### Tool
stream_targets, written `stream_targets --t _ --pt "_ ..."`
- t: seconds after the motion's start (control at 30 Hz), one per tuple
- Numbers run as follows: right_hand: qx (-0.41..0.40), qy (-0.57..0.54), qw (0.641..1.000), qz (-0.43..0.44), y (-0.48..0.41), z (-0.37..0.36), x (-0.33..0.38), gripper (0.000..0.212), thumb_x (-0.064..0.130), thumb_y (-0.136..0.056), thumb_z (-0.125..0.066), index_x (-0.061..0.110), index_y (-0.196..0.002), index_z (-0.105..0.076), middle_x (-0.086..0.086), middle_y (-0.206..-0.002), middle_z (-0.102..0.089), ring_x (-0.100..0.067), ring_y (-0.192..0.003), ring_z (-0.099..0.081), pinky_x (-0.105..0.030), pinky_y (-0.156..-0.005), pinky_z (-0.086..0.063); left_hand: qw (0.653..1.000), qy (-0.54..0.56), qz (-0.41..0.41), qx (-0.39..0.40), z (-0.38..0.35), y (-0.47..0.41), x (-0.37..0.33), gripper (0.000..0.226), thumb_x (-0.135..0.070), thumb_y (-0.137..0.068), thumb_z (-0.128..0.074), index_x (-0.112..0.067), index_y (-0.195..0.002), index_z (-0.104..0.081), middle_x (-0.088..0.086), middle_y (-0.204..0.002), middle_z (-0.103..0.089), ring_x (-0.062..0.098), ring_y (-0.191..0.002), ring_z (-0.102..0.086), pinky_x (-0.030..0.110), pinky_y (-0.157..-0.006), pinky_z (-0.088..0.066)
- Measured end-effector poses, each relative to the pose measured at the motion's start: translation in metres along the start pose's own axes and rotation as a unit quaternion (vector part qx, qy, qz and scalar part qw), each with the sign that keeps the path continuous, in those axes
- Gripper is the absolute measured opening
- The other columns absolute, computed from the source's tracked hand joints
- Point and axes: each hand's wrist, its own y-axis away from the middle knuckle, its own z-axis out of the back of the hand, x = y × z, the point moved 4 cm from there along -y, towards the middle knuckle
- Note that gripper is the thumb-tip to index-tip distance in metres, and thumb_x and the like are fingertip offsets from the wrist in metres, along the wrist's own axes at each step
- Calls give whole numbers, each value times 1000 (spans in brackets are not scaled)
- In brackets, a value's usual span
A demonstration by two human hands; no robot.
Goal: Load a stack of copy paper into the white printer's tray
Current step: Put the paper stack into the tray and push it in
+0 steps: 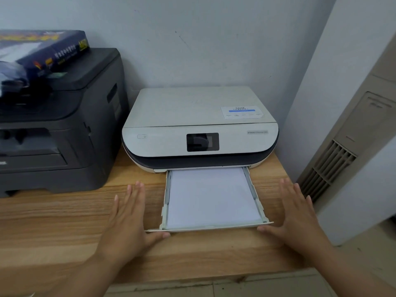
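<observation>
The white printer (199, 123) stands on a wooden table against the wall. Its tray (255, 194) is pulled out toward me, and a stack of white copy paper (211, 196) lies flat inside it. My left hand (128, 217) is flat and spread to the left of the tray, with its thumb touching the tray's front left corner. My right hand (297, 213) is spread to the right, thumb at the front right corner. Neither hand holds anything.
A large black printer (60, 133) stands to the left, with a dark blue ream of paper (42, 52) on top. The wooden table (53, 215) ends just in front of my wrists. A beige standing air conditioner (351, 146) is on the right.
</observation>
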Motion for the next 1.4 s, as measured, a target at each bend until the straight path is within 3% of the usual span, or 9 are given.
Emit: stream_targets --t 0.13,0.23,0.37,0.5,0.63,0.8,0.93,1.27,1.4 --pt "7 11 1000 -7 -12 4 4 124 74 -59 -61 32 -130 32 14 -143 31 -3 -132 30 -39 -115 14 1000 -5 0 -12 2 -12 -2 132 -99 -34 -4 -21 -133 34 -6 -147 31 10 -137 28 20 -100 36" --pt "9 29 1000 -2 -24 7 8 127 80 -56 -58 31 -129 35 14 -141 34 -5 -132 32 -39 -114 15 999 -22 4 -24 0 -21 -1 132 -97 -41 -18 -20 -137 28 -1 -152 20 11 -140 20 23 -105 29" --pt "-1 43 999 23 -44 9 12 126 88 -42 -34 38 -121 51 13 -143 36 -5 -133 32 -38 -112 17 998 -54 6 -33 -4 -37 3 124 -89 -54 -29 -22 -141 29 7 -153 -3 12 -140 3 25 -109 22" --pt "-13 79 996 39 -62 15 19 134 76 -57 -61 32 -132 41 9 -147 32 -6 -133 31 -43 -115 13 994 -79 2 -71 -1 -55 0 127 -90 -55 -30 -15 -142 23 4 -153 1 11 -140 5 25 -108 24" --pt "-8 127 991 50 -83 21 28 128 74 -63 -59 26 -126 41 9 -139 39 -15 -139 28 -45 -115 13 991 -101 -4 -88 4 -72 -5 127 -81 -59 -49 -6 -144 7 5 -153 5 17 -142 2 31 -111 17" --pt "-12 168 984 61 -103 26 37 128 76 -65 -56 29 -119 51 2 -137 44 -16 -134 34 -44 -112 16 988 -122 -12 -94 10 -92 -10 124 -76 -62 -55 -10 -142 14 5 -151 14 19 -142 11 35 -111 13" --pt "-20 192 977 87 -116 28 49 130 74 -64 -60 29 -124 46 -5 -151 35 -24 -141 27 -47 -114 12 982 -157 -21 -99 13 -108 -9 129 -78 -62 -52 -13 -140 28 8 -152 16 16 -136 36 33 -109 24" --pt "-26 238 964 118 -141 33 59 134 67 -62 -68 32 -127 44 -13 -152 33 -29 -142 26 -47 -114 12 977 -183 -29 -106 15 -129 -8 126 -78 -64 -50 -13 -140 26 8 -151 18 15 -133 40 32 -107 30" --pt "-23 251 959 127 -152 35 63 134 65 -63 -69 33 -126 45 -14 -150 35 -32 -140 28 -50 -114 12 977 -181 -44 -107 15 -137 -9 127 -78 -66 -47 -17 -133 42 10 -148 27 17 -129 46 34 -105 33"
